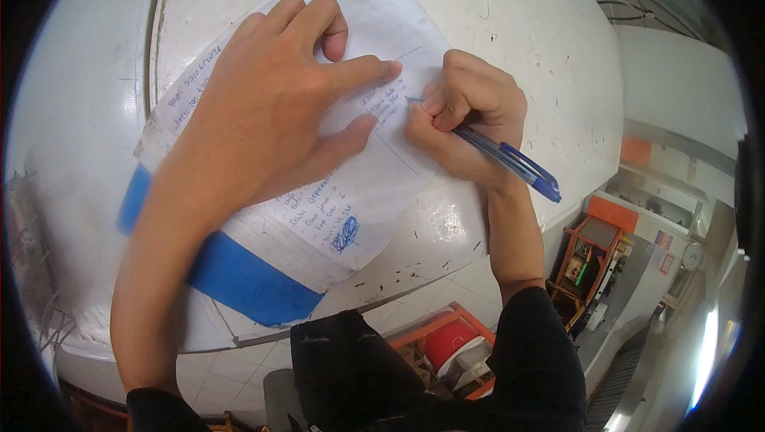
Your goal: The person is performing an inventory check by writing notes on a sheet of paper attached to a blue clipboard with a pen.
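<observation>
My right hand grips a blue ballpoint pen, its tip at handwritten lines on a white sheet of paper. Spread over the same sheet, my left hand has its index finger and thumb apart beside those lines and holds nothing; its palm hides part of the page. Under the sheet lies a pad or book with a blue cover and a pale band along its edge. More handwriting and a blue scribble show on the lower part of the page.
The white tabletop has chipped marks near its front edge. Below it stand an orange-framed rack and a red rounded object. At the right are an orange shelf unit, a wall clock and cables above.
</observation>
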A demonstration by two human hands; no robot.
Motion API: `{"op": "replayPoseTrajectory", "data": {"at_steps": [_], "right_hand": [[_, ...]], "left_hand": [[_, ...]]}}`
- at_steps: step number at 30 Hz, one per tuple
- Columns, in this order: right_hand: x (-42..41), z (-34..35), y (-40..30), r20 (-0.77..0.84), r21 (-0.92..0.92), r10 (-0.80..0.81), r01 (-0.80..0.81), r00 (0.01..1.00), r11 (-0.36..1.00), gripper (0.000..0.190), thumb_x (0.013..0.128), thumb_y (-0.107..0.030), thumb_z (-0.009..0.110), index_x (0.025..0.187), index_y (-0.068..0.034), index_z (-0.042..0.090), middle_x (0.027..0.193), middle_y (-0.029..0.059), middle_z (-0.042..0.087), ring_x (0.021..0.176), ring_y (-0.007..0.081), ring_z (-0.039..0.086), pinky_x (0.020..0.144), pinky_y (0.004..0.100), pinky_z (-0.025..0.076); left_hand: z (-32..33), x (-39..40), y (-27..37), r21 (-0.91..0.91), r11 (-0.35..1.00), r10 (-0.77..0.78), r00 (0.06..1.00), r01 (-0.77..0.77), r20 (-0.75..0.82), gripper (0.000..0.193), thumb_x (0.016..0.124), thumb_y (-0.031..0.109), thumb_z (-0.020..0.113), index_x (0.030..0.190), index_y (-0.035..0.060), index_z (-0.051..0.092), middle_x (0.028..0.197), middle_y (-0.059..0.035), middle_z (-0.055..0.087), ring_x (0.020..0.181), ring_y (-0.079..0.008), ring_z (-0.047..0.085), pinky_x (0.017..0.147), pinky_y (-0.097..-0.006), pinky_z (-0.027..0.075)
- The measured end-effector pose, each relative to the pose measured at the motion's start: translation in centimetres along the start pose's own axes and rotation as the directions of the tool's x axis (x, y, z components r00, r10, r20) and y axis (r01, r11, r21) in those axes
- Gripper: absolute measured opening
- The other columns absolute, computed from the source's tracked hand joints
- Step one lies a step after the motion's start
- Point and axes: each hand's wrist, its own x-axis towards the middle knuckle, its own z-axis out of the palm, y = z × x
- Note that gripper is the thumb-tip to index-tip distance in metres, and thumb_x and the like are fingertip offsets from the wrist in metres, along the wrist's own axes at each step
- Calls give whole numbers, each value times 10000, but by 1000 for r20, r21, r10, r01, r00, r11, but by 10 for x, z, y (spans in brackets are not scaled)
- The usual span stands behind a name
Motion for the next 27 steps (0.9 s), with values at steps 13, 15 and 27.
{"op": "replayPoseTrajectory", "data": {"at_steps": [13, 15, 27], "right_hand": [[-3, -4, 3, -29, 1, 0, 0, 1000, 1000, 409, 690, 118, 744, 568, -76, 405, 657, 14, 494, 590, 87, 490, 585, 226, 480], [-3, -4, 4, -44, 17, 27, -27, 999, 999, 408, 688, 122, 745, 568, -76, 409, 665, 16, 502, 594, 86, 497, 583, 226, 478], [-2, -6, 3, -35, 74, 44, -41, 998, 996, 415, 696, 133, 735, 575, -80, 400, 685, 26, 519, 594, 79, 512, 581, 223, 466]], "left_hand": [[1, 0, -1, -21, 1000, 7, 1000, -7, 3, 437, 785, 230, 819, 1217, 210, 758, 1009, -51, 488, 955, -231, 484, 851, -367, 413], [-1, 0, -1, -21, 1000, 13, 1000, -13, 3, 436, 787, 230, 818, 1218, 211, 757, 1011, -50, 489, 956, -231, 485, 850, -365, 413], [-5, 1, 4, -15, 999, 31, 999, -30, 42, 373, 799, 277, 820, 1168, 247, 775, 1067, -42, 520, 1015, -237, 504, 917, -385, 420]]}}
